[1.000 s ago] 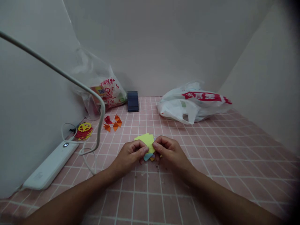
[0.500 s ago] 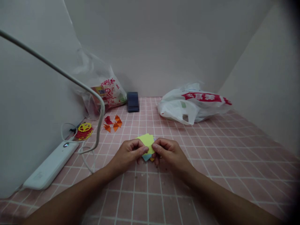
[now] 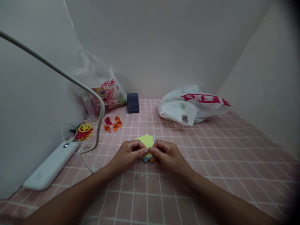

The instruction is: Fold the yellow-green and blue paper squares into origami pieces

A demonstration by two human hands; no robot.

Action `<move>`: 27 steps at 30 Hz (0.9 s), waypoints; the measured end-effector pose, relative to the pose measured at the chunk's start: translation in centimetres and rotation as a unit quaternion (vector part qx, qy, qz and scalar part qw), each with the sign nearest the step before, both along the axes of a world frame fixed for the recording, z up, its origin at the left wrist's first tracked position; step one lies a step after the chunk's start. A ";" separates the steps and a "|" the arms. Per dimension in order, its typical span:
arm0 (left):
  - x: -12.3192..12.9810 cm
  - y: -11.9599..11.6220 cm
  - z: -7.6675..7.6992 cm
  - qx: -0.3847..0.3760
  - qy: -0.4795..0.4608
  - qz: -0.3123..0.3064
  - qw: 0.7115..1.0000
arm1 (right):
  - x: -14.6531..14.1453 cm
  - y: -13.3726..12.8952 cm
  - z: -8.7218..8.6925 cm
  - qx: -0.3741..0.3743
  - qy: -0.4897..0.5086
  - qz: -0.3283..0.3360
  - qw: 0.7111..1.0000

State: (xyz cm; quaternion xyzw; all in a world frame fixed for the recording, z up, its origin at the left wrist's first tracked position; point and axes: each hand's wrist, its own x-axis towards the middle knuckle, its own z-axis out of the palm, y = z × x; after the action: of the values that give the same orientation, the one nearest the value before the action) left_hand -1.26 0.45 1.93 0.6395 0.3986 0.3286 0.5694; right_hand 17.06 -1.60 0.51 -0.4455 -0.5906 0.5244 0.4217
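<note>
Sheets of yellow paper [image 3: 146,141] lie in front of me at the middle of the tabletop, with corners of blue paper [image 3: 146,158] and orange paper [image 3: 151,160] showing beneath. My left hand [image 3: 130,153] is closed, thumb and forefinger pinching yellow paper from the left. From the right, my right hand [image 3: 167,153] pinches it the same way, its thumb tip almost against the left one. The fingers cover the gripped edge, so I cannot tell whether it is one sheet or more.
Small folded orange papers [image 3: 116,126] and a red one [image 3: 108,121] lie left of centre. Farther left are red and yellow cutouts [image 3: 84,128], a white power bank-like device [image 3: 51,165] and a thick cable [image 3: 70,79]. Plastic bags [image 3: 199,104] and a dark box [image 3: 132,103] stand behind.
My right hand has shifted slightly left, bringing the two thumb tips closer together over the yellow paper. The left hand has barely moved.
</note>
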 end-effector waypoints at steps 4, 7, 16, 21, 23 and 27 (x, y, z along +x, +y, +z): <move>0.1 -0.5 0.2 -0.011 -0.007 0.012 1.000 | -0.2 -0.1 -0.2 -0.020 0.019 0.012 1.000; 0.2 -0.5 0.2 -0.023 -0.013 0.017 1.000 | -0.2 -0.1 0.0 -0.025 0.014 -0.011 1.000; 0.1 -0.2 -0.2 -0.014 -0.004 0.041 0.999 | 0.1 0.4 0.1 -0.017 0.085 -0.030 0.996; 0.2 -0.4 -0.4 0.009 0.022 0.011 1.000 | -0.5 -0.2 -0.3 -0.043 0.079 0.012 0.996; 0.2 -0.5 -0.5 0.008 0.030 0.005 0.999 | -0.4 -0.4 -0.1 -0.037 0.052 0.007 0.998; 0.0 -0.4 -0.7 0.005 0.026 0.008 1.000 | -0.2 -0.4 0.4 -0.047 0.042 -0.007 0.998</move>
State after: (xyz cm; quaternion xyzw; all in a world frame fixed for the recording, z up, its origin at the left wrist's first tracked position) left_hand -1.25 0.09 1.25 0.6473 0.4168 0.3188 0.5528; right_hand 16.84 -1.99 0.89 -0.4464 -0.5440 0.5665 0.4288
